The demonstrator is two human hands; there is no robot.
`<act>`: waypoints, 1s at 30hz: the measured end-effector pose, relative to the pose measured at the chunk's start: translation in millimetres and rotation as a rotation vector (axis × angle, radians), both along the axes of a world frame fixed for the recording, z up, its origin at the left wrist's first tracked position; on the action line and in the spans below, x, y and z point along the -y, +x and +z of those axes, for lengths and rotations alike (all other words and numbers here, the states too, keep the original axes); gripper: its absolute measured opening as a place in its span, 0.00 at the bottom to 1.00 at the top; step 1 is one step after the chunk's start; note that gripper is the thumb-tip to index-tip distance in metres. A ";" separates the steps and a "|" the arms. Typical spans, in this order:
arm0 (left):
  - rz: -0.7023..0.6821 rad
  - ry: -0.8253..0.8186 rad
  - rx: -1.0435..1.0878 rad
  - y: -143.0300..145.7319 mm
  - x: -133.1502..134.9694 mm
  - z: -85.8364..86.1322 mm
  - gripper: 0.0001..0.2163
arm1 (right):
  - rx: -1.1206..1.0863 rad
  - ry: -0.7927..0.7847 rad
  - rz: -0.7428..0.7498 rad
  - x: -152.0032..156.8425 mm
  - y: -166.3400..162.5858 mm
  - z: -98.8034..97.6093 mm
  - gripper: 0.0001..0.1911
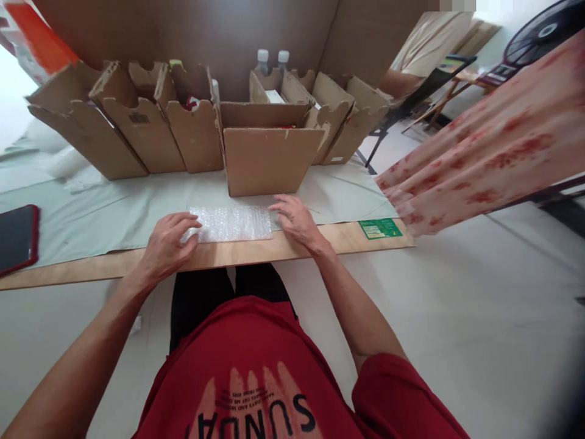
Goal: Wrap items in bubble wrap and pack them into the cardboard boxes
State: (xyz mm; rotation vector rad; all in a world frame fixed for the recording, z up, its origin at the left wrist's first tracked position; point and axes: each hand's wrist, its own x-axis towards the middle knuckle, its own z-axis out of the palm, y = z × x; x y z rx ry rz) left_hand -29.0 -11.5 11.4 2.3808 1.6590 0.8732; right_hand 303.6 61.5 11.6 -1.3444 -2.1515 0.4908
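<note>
A sheet of clear bubble wrap [233,223] lies flat near the front edge of the table [320,241], on a pale green cloth [114,210]. My left hand [168,244] rests palm down on the sheet's left end, fingers spread over it. My right hand [297,221] lies flat at the sheet's right end, fingertips touching its edge. Neither hand grips anything. Just behind the sheet stands an open cardboard box [269,149].
A row of open cardboard boxes [137,122] lines the back of the table, with two capped bottles [270,60] behind them. A dark tablet in a red case [17,238] lies at the far left. A green label [380,228] sits at the table's right corner. Floral cloth [493,146] hangs right.
</note>
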 end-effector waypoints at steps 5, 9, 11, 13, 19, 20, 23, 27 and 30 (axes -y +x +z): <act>0.036 -0.033 -0.026 31.5 -24.7 -13.2 0.12 | 0.132 0.023 0.237 8.4 -85.5 2.1 0.19; 0.070 -0.074 -0.048 32.0 -30.7 -28.8 0.13 | 0.191 0.007 0.308 19.5 -107.1 -11.9 0.17; 0.057 -0.096 -0.046 27.2 -30.0 -31.2 0.13 | 0.185 -0.002 0.231 23.9 -81.6 -18.0 0.17; 0.047 -0.117 -0.037 24.3 -29.7 -31.3 0.13 | 0.189 -0.009 0.119 26.7 -41.5 -20.9 0.17; 0.111 -0.137 -0.014 19.2 -29.0 -21.1 0.13 | 0.213 0.010 -0.189 27.4 39.2 -8.7 0.19; 0.160 -0.129 -0.017 15.3 -27.3 -18.0 0.14 | 0.211 0.013 -0.196 25.8 37.4 -5.8 0.19; 0.365 -0.109 -0.049 0.4 -19.9 -9.2 0.18 | 0.191 0.011 -0.149 14.4 12.0 0.6 0.20; 0.519 -0.157 -0.114 -7.7 -12.1 -6.9 0.19 | 0.167 -0.034 -0.088 -8.9 -31.4 2.3 0.20; 0.539 -0.190 -0.113 0.7 -13.8 -12.0 0.15 | 0.146 -0.065 -0.077 -17.6 -46.9 -1.1 0.12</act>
